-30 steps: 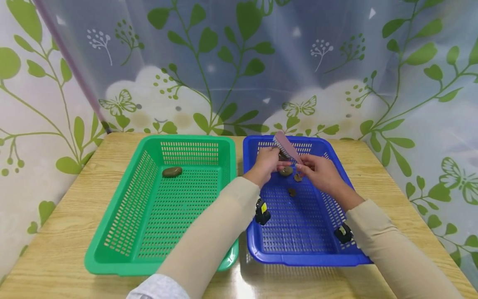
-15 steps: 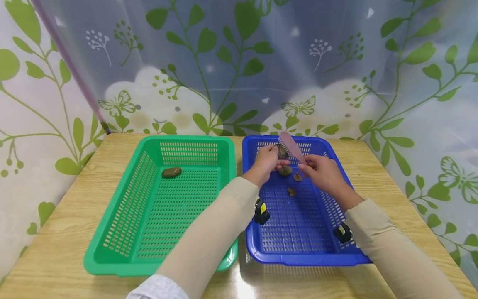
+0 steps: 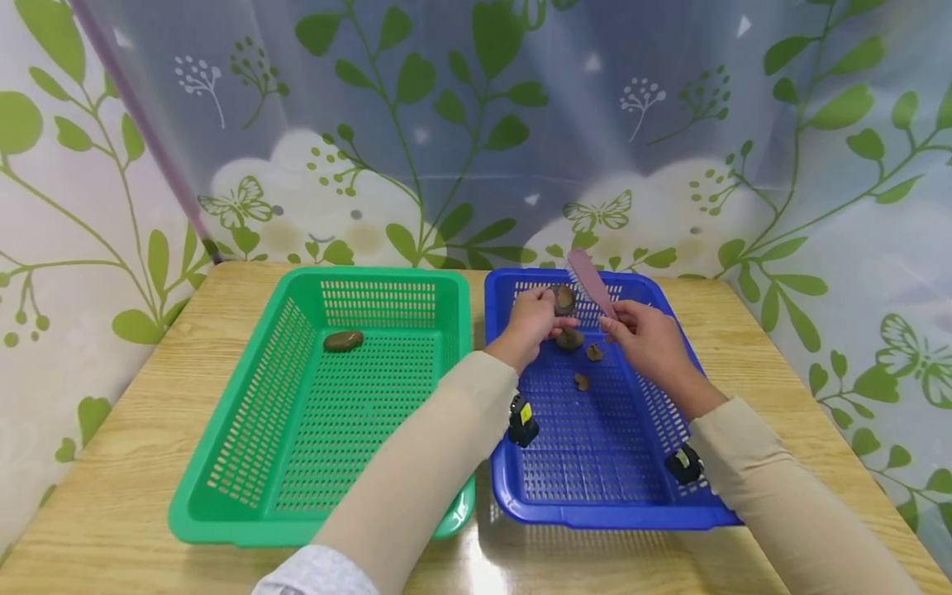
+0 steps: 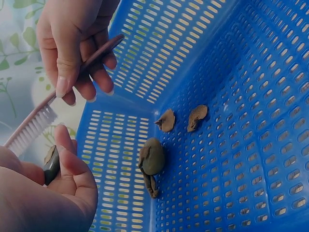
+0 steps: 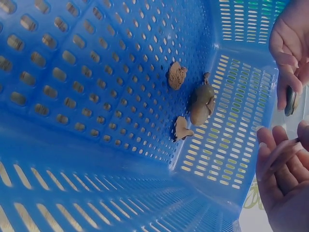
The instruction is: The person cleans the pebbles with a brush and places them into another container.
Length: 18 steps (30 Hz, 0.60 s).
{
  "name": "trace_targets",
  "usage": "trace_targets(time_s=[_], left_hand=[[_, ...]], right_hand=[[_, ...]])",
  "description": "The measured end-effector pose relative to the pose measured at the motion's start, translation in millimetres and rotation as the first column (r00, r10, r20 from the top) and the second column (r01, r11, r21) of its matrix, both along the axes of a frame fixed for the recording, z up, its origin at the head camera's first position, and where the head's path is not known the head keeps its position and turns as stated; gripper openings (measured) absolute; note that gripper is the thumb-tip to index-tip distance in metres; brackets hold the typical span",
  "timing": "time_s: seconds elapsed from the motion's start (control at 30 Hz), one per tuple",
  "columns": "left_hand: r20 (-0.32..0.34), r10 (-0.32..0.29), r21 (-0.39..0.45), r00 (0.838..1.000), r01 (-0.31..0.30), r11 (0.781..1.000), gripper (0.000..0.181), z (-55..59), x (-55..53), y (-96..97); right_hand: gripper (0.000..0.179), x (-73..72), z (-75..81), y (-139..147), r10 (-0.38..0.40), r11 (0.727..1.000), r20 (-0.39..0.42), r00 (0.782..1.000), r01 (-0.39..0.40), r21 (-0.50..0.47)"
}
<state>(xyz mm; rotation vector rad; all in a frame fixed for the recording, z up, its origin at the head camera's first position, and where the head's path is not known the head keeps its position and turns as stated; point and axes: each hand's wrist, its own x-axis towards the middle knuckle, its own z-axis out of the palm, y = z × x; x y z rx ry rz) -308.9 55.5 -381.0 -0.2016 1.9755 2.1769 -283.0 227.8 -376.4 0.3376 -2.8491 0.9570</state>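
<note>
In the head view, my left hand (image 3: 530, 322) pinches a dark rounded stone (image 3: 565, 298) over the far part of the blue basket (image 3: 610, 522). A brown dirt patch shows on its upper face. My right hand (image 3: 649, 340) grips the handle of a pink brush (image 3: 590, 279), its white bristles facing left, just right of the stone. Seen from the left wrist, bristles (image 4: 30, 133) hang above the held stone (image 4: 51, 166), apart from it. Below the hands, another greenish stone (image 4: 153, 157) with brown dirt on it lies in the basket, near two loose brown clumps (image 4: 197, 116).
A green basket (image 3: 245, 533) stands left of the blue one, with a smooth brown stone (image 3: 343, 341) near its back left. Both baskets sit on a wooden table (image 3: 119, 413). A leaf-patterned curtain (image 3: 416, 124) hangs behind.
The brush has moved up and to the right, off the stone in my left hand, uncovering its brown patch. My left hand has stayed in nearly the same place.
</note>
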Motion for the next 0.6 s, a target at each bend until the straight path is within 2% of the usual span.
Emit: trace_targets(time_s=[0.4,0.6], left_hand=[[0.028,-0.023,0.039,0.999,0.022,0.999,0.039,1.3,-0.1,0.4],[0.027,-0.018,0.037,0.999,0.017,0.999,0.039,1.2,-0.2,1.0]], right_hand=[[0.041,-1.4,-3.4,-1.8,0.092,0.995,0.034,0.995,-0.093,0.029],[0.033,-3.7,-7.6,-0.2,0.142,0.989,0.042,0.989,-0.144,0.040]])
